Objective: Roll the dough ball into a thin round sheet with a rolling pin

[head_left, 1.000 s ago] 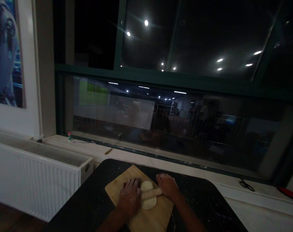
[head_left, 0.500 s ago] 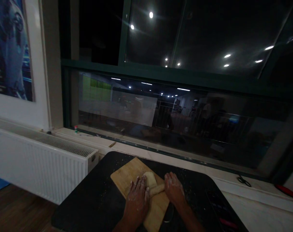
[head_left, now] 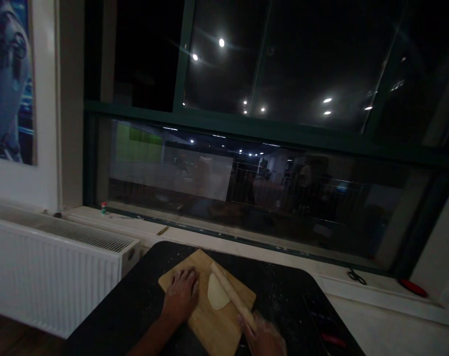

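A flattened piece of pale dough (head_left: 217, 295) lies on the wooden cutting board (head_left: 217, 331), partly covered by a rolling pin (head_left: 229, 291). My right hand (head_left: 263, 336) is wrapped around the near end of the pin, which slants across the dough's right side with its far end pointing away from me. To the left of the dough, my left hand (head_left: 182, 291) rests on the board, fingers out and holding nothing. A small gap separates it from the dough.
The board sits on a black table (head_left: 116, 311) dusted with flour. A dark phone-like object (head_left: 320, 316) lies at its right. Scissors (head_left: 356, 277) and a red object (head_left: 413, 287) are on the windowsill. A white radiator (head_left: 61, 277) stands at the left, below a poster (head_left: 9, 84).
My left hand has left the dough and pin and shifted left. My right hand has come nearer to me, swinging the rolling pin from crosswise to slanting away. The view has tilted slightly.
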